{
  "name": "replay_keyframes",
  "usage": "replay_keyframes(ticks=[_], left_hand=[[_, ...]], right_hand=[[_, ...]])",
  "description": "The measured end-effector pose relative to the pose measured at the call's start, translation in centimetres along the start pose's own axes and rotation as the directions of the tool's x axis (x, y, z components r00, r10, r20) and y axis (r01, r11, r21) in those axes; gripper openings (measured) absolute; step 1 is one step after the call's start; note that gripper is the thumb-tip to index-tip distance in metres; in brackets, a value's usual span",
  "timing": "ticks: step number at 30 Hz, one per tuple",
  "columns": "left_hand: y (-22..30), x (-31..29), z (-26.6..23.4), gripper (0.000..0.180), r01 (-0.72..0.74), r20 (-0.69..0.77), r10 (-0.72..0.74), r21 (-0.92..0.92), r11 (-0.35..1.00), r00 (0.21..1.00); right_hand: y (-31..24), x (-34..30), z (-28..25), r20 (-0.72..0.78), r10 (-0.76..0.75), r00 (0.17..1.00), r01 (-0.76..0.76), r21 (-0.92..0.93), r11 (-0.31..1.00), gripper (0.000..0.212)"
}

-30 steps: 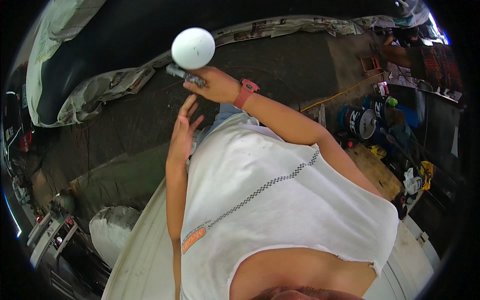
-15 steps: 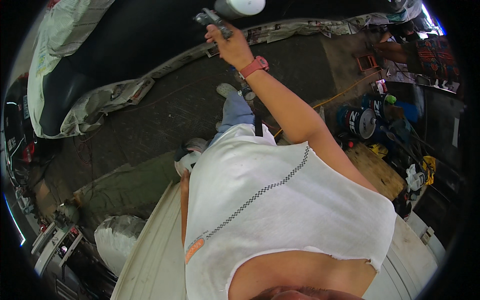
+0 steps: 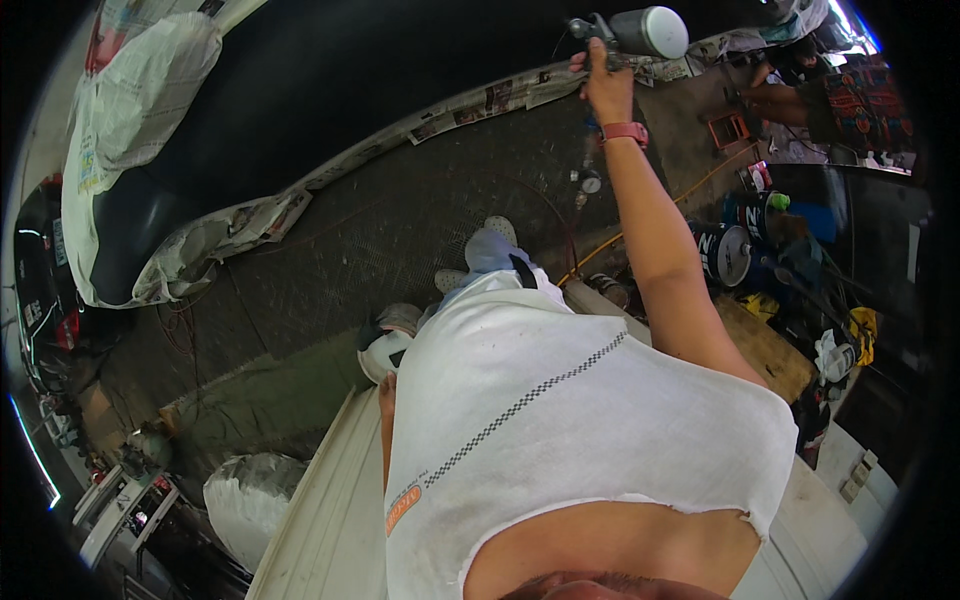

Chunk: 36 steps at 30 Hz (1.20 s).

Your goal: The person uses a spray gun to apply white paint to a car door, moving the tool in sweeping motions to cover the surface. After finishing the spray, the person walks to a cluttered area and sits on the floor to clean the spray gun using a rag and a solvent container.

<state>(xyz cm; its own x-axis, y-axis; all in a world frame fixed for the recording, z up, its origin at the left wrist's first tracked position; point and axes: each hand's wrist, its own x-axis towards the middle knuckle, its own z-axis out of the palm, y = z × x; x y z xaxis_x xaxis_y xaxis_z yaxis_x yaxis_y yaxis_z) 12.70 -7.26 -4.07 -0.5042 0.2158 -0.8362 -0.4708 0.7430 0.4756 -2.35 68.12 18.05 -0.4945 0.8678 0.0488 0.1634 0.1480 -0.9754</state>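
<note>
My right hand is wrapped round the grip of a spray gun, which has a grey cup with a white end. The gun is held out over the lower side of a glossy black car body. A gauge hangs below the hand. Low at my left side, my left hand shows only in part; its fingers are mostly hidden. Right by it is a rounded white, grey and black thing, whose kind I cannot make out. Whether the hand holds it is unclear.
Newspaper and plastic masking edges the black body. A thin hose and an orange cord cross the dark floor. Cans and a wooden board stand at the right. Another person is at the far right; a pale ribbed panel lies beneath me.
My right hand has swept the spray gun to the right along the black body, and more of its cup now shows. The left hand stays low at my side.
</note>
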Motion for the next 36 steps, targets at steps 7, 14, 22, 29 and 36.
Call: replay_keyframes(ticks=[7,14,22,29,36], left_hand=[[7.6,2.4,3.0,0.053,-0.231,-0.266,0.203,-0.077,0.97,0.942],[19.0,1.2,4.4,0.056,-0.161,-0.316,0.121,-0.104,0.981,0.941],[15.8,0.1,8.9,0.053,-0.101,-0.265,0.062,-0.136,0.986,0.962],[8.8,-1.3,13.4,0.046,0.018,-0.295,-0.015,0.006,1.0,0.955],[11.0,-2.6,14.1,0.05,-0.035,-0.315,-0.021,-0.172,0.985,0.949]], right_hand=[[-1.3,3.6,-3.2,-0.118,-0.07,0.991,0.072,0.011,0.997,0.042],[-3.0,2.6,-3.9,0.244,0.027,0.969,-0.075,0.186,0.98,0.035],[2.8,10.1,-6.5,-0.12,-0.018,0.993,0.011,-0.059,0.998,0.042],[6.0,3.8,-2.6,-0.001,0.032,0.999,-0.032,0.027,0.999,0.036],[7.7,-2.8,2.6,0.287,-0.079,0.955,0.034,0.159,0.987,0.034]])
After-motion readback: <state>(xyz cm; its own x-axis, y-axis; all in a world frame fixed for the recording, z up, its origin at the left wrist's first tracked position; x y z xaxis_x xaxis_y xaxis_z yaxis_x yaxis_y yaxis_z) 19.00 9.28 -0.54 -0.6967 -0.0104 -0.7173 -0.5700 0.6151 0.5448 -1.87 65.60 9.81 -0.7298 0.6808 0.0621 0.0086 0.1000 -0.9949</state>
